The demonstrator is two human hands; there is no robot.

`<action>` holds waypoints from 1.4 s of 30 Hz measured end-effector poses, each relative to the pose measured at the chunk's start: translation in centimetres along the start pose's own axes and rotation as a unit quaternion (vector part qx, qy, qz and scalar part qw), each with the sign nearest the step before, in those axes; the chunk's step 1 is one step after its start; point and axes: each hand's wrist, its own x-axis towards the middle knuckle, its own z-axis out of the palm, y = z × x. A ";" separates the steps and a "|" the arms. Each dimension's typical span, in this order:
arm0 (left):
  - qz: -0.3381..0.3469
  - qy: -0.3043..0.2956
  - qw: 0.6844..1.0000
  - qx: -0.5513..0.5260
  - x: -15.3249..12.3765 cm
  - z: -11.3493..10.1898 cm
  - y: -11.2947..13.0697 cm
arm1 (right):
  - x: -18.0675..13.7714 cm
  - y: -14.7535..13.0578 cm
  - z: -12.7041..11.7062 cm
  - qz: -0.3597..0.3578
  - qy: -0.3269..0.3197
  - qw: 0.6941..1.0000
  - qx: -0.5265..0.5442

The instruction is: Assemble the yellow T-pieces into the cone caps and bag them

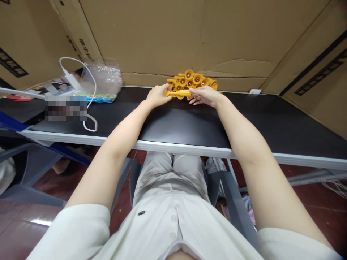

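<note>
A yellow plastic piece, slim at its left end and wider, cup-like at its right, lies level between my hands. My left hand pinches the slim end. At the wider end, the thumb and forefinger of my right hand close on the piece, while its other fingers hang loosely below. Just behind stands a stack of similar yellow pieces, several of them with round open mouths facing me. The hands and the held piece partly cover the stack's lower edge.
The black tabletop has a pale metal front edge. Cardboard walls it at the back and right. On the left are a clear plastic bag, colourful packets and a white cable. A small white block sits at the back right.
</note>
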 end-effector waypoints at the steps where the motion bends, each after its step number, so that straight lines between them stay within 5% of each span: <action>1: -0.001 -0.001 1.000 0.003 0.0 0.0 0.1 | 0.1 0.0 0.0 -0.001 0.001 1.000 -0.001; 21: 0.004 -0.006 1.000 -0.019 0.1 0.0 0.1 | 0.6 0.2 0.1 0.004 0.016 0.999 0.049; 30: 0.024 0.039 0.994 -0.099 -0.1 -0.5 -0.2 | -0.3 -2.0 1.3 -0.114 0.067 0.985 0.112; 38: -0.034 0.051 0.997 -0.052 0.5 -0.2 -2.0 | 4.3 -4.6 -1.8 -0.346 0.176 0.922 0.004; 42: -0.055 0.055 0.996 -0.035 0.3 -0.2 -2.4 | 5.1 -5.0 -1.5 -0.322 0.211 0.899 -0.211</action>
